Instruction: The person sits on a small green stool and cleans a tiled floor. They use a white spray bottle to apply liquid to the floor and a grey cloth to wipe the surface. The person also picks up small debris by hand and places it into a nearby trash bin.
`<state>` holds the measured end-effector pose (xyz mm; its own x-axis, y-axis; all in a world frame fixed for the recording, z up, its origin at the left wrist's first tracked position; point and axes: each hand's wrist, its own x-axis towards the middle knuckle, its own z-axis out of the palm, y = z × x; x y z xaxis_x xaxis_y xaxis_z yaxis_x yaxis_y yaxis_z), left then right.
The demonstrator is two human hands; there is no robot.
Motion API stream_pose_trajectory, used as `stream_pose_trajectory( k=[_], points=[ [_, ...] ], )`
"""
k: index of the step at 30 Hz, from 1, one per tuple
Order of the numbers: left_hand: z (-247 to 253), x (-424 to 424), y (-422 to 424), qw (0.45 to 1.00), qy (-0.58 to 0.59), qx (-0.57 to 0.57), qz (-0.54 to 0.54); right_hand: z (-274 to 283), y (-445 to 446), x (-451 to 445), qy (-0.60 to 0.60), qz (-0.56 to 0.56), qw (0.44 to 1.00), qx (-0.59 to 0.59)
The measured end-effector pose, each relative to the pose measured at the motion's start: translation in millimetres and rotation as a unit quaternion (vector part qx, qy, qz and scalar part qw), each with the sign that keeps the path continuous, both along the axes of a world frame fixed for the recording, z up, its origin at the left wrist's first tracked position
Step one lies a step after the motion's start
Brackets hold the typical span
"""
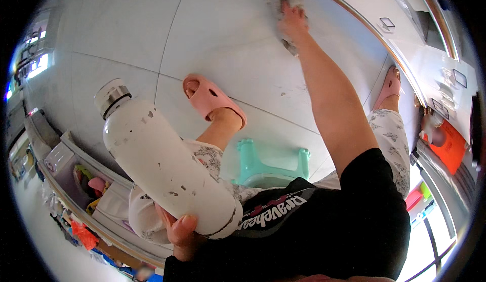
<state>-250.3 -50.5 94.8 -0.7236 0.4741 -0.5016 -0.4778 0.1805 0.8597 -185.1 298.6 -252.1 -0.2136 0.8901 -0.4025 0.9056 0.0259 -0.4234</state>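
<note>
My left hand (178, 230) grips the lower part of a large white bottle (163, 156) with chipped paint. The bottle leans across my lap, its white cap (112, 96) with a metal band pointing up and left. My right arm reaches far out, and my right hand (294, 22) presses down on the floor with a greyish cloth (290, 47) under it. Motion blurs the hand and the cloth, so its exact outline is unclear. Dark smudges show on the pale floor tiles (228, 27) around that hand, and small specks lie nearer to me.
A mint-green plastic stool (246, 162) stands between my legs. Pink slippers (216, 98) are on my feet. A storage unit (68, 156) with bins of items runs along the left. White glossy cabinet fronts (410, 35) with metal trim line the right, near an orange bag (450, 145).
</note>
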Motion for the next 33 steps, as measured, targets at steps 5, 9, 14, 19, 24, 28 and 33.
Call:
stream_pose_trajectory(
  k=[5, 9, 14, 19, 24, 28, 33],
  points=[
    [1, -13, -22, 0.989, 0.037, -0.142, -0.001, 34, -53, -74, -0.061, 0.262, 0.962, 0.05],
    [3, -21, -20, 0.988, 0.08, -0.116, -0.056, 32, -97, -75, -0.06, 0.445, 0.889, 0.091],
    [7, -26, -9, 0.994, 0.056, -0.026, -0.093, 29, -137, -9, -0.049, 0.62, 0.779, 0.078],
    [14, -16, -9, 0.999, -0.037, -0.01, -0.008, 30, -139, 62, -0.072, 0.696, 0.714, -0.008],
    [14, -2, -15, 0.998, -0.046, -0.006, -0.031, 36, -146, 78, -0.081, 0.633, 0.768, 0.044],
    [13, 5, -21, 0.997, -0.053, -0.029, -0.048, 16, -201, 63, 0.044, 0.717, 0.691, 0.086],
    [21, 20, -25, 0.996, -0.027, -0.084, -0.023, -7, -261, 82, 0.059, 0.737, 0.661, 0.132]
  ],
)
